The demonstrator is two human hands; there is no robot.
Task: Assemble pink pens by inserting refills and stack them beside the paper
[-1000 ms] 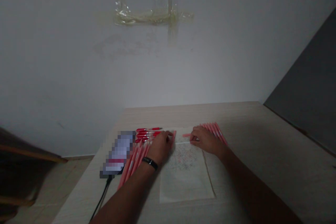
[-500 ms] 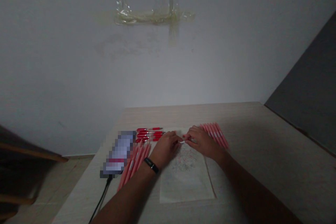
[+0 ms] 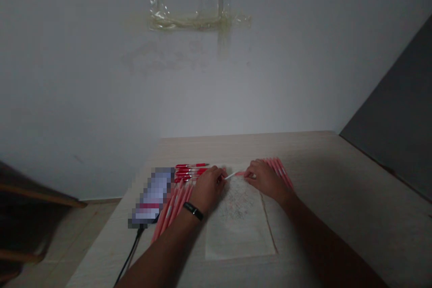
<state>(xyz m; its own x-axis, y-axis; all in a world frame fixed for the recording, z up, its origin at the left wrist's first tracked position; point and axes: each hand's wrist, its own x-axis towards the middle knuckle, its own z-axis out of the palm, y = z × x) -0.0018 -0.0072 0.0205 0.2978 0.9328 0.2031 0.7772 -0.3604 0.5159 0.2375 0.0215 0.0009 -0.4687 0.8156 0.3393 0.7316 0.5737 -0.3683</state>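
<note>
Two bare hands work close together over a sheet of pale, thin paper on a light wood-grain table. The left hand, with a black wristband at its wrist, has its fingers drawn narrow around the end of a thin white rod. The right hand pinches a slim pink pen barrel in a narrow grip, and the rod runs out of that barrel, so the piece spans the gap between the hands above the paper's top edge.

Three groups of pens lie around them. About four assembled red pens lie roughly parallel just beyond the left hand. A fan of roughly six pink pen barrels lies below them, partly under the left hand, and a fan of about five more lies beside the right hand; the exact counts are hard to tell. One pixelated rectangular device sits left of the pens, with a single black cable trailing off the table's edge. Above, yellowed tape residue marks the white wall.
</note>
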